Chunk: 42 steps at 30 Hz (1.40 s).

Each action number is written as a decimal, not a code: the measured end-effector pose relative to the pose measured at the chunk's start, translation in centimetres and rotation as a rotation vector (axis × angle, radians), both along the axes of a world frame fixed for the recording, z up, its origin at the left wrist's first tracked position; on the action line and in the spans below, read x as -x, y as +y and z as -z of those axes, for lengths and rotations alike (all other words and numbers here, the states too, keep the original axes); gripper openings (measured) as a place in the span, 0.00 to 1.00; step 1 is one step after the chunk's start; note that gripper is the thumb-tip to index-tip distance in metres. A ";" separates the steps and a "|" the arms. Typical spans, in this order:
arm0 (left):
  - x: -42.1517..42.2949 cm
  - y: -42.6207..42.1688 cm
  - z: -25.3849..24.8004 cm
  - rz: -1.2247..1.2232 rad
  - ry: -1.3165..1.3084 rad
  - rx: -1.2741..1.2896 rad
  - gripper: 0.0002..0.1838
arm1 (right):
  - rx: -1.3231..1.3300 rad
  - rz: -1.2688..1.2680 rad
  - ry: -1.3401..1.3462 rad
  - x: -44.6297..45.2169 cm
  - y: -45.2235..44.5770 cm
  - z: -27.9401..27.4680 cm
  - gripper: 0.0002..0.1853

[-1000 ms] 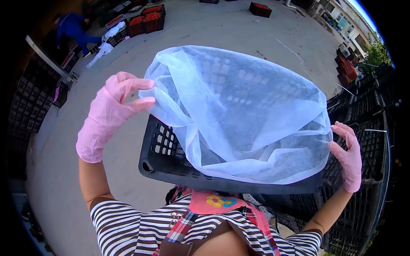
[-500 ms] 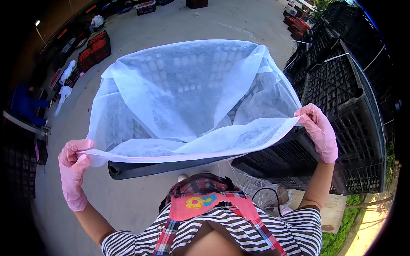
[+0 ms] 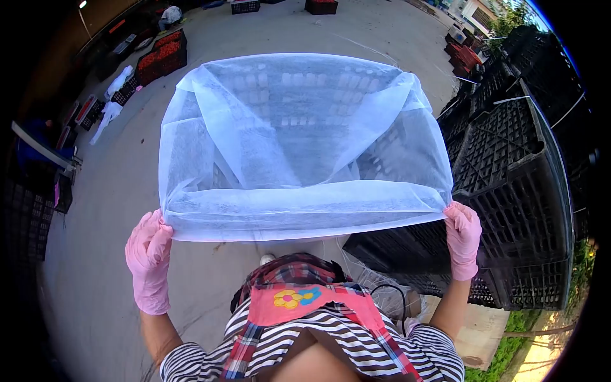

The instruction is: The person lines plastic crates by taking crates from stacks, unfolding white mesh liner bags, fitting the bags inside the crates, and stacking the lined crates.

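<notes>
A thin white non-woven liner (image 3: 305, 207) lines a plastic crate (image 3: 299, 95), whose slotted walls show dimly through the fabric. The liner is folded over the crate's rim on the far side and both ends. My left hand (image 3: 150, 261), in a pink glove, pinches the liner at the near left corner. At the near right corner my right hand (image 3: 463, 240), gloved alike, grips the edge. Between the hands the near edge runs almost straight and covers the crate's near rim. Inside, loose folds of fabric slope toward the middle.
Black crates (image 3: 509, 172) are stacked close on my right. Crates of red produce (image 3: 162, 57) stand at the far left, near white cloth (image 3: 107, 118). A person (image 3: 170, 16) is low down at the back, and another in blue (image 3: 32, 149) is at the left edge.
Both hands have moved inward and the right one lower, drawing the liner's near edge over the crate's near rim. The dark rim that showed below the fabric is now covered.
</notes>
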<state>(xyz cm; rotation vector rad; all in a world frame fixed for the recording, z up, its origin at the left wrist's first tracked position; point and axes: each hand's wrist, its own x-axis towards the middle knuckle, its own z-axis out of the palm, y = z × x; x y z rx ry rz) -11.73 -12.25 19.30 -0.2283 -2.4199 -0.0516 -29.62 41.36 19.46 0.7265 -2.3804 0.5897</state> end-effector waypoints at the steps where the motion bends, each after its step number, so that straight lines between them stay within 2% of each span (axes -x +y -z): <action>1: -0.1 0.4 0.6 -0.013 0.021 0.040 0.18 | 0.090 0.031 0.010 -0.2 -0.6 1.0 0.11; 2: -0.2 0.7 1.7 -0.028 0.025 0.039 0.18 | 0.180 0.062 0.023 -0.3 -1.0 2.0 0.10; 4: -0.4 1.5 4.0 -0.203 -0.131 0.029 0.20 | 0.204 0.051 -0.062 -0.2 -0.6 2.8 0.12; 6: -0.6 0.9 4.9 -0.229 -0.091 0.021 0.21 | 0.191 0.141 -0.513 -1.1 -1.4 -0.5 0.12; 8: 0.0 -0.4 5.3 -0.181 0.259 -0.439 0.22 | 0.173 0.042 -0.173 -0.5 -1.8 -3.8 0.13; 9: 1.3 0.5 2.1 -0.258 0.334 -0.495 0.20 | 0.428 0.040 -0.212 -0.5 -3.5 -6.4 0.11; 10: 2.9 1.1 -1.0 -0.228 0.189 -0.567 0.17 | 0.275 0.031 -0.226 -0.4 -5.9 -9.7 0.07; 11: 4.8 1.8 -4.1 -0.198 0.038 -0.635 0.13 | -0.106 -0.090 -0.340 0.8 -7.7 -12.4 0.09; 12: 7.3 3.1 -7.8 -0.180 -0.340 -0.532 0.12 | -0.487 -0.210 -0.447 2.5 -9.7 -14.2 0.13; 13: 10.1 4.3 -10.8 -0.161 -0.711 -0.416 0.14 | -0.698 -0.323 -0.632 4.8 -13.2 -14.2 0.18; 15: 16.5 4.9 -9.6 0.072 -1.184 -0.020 0.28 | -1.056 -0.547 -0.883 9.3 -18.7 -9.1 0.29; 17: 21.2 6.6 -8.0 0.008 -1.566 0.183 0.34 | -1.281 -0.606 -0.985 13.6 -21.9 -2.0 0.40; 18: 22.2 5.7 -3.9 0.014 -1.465 0.349 0.37 | -1.344 -0.546 -1.000 15.1 -23.0 0.5 0.45; 19: 23.0 4.9 0.3 0.018 -1.358 0.512 0.40 | -1.343 -0.538 -0.974 16.4 -23.3 3.3 0.45; 20: 24.0 4.9 2.3 0.011 -1.350 0.504 0.40 | -1.424 -0.459 -0.859 16.9 -22.7 6.4 0.47; 22: 26.0 4.6 3.8 0.272 -1.686 0.978 0.38 | -1.467 -0.371 -0.743 17.8 -23.3 7.5 0.48; 23: 25.8 4.9 1.4 0.277 -1.692 0.999 0.38 | -1.474 -0.386 -0.879 17.4 -23.6 7.1 0.46; 24: 24.8 5.6 -2.8 0.283 -1.637 0.659 0.38 | -1.478 -0.406 -1.031 16.4 -23.6 6.6 0.44; 25: 24.3 6.0 -4.9 0.281 -1.560 0.336 0.38 | -1.484 -0.555 -1.086 16.8 -24.3 4.4 0.40; 27: 20.4 5.4 -9.1 0.442 -1.313 -0.507 0.28 | -1.071 -0.541 -0.936 17.0 -24.1 -0.5 0.37; 28: 18.2 3.6 -8.6 0.690 -0.874 -0.282 0.30 | -0.931 -0.450 -0.880 15.6 -24.6 -5.9 0.37; 29: 15.4 2.4 -10.5 0.619 -1.053 -0.382 0.32 | -0.785 -0.416 -0.786 14.2 -23.0 -9.0 0.36; 30: 12.4 1.8 -11.6 0.527 -1.088 -0.418 0.33 | -0.748 -0.341 -0.840 11.7 -22.0 -13.1 0.41; 31: 9.5 1.2 -9.5 0.443 -1.037 -0.453 0.37 | -0.665 -0.298 -0.862 9.4 -20.2 -15.0 0.40; 32: 8.1 1.8 -7.3 0.406 -0.875 -0.347 0.38 | -0.590 -0.259 -0.887 7.1 -18.4 -15.9 0.40; 33: 7.7 3.6 -8.0 0.411 -0.601 0.078 0.38 | -0.448 -0.222 -0.860 5.0 -16.9 -15.7 0.39; 34: 7.6 3.5 -6.2 0.498 -0.600 0.089 0.38 | -0.325 -0.202 -0.820 3.3 -15.7 -15.0 0.38; 36: 9.3 1.1 -1.6 0.123 -0.461 0.242 0.31 | -0.114 -0.122 -0.606 1.3 -14.7 -12.9 0.32; 38: 13.8 -0.5 -0.6 0.236 -0.185 -0.050 0.21 | -0.009 -0.046 -0.383 0.2 -13.0 -11.4 0.27; 42: 25.4 -4.7 -3.3 0.115 -0.246 -0.071 0.15 | 0.232 0.232 -0.280 -4.3 -8.5 -11.6 0.18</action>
